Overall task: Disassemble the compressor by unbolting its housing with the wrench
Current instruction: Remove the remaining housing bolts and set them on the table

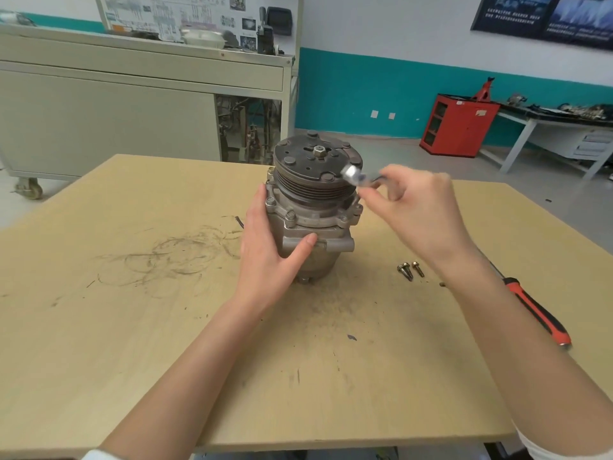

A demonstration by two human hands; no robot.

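Head view: compressor (315, 224) well inside table (132, 327) edges

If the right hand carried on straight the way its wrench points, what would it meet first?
Probably the compressor, at its pulley: the wrench in the right hand points left at the pulley's rim. Blur leaves depth unclear.

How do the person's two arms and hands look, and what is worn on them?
The left hand and the right hand are bare: no gloves, and no ring or watch shows. The forearms are uncovered too. Only at the bottom edge of the picture do a white left sleeve and a white right sleeve appear.
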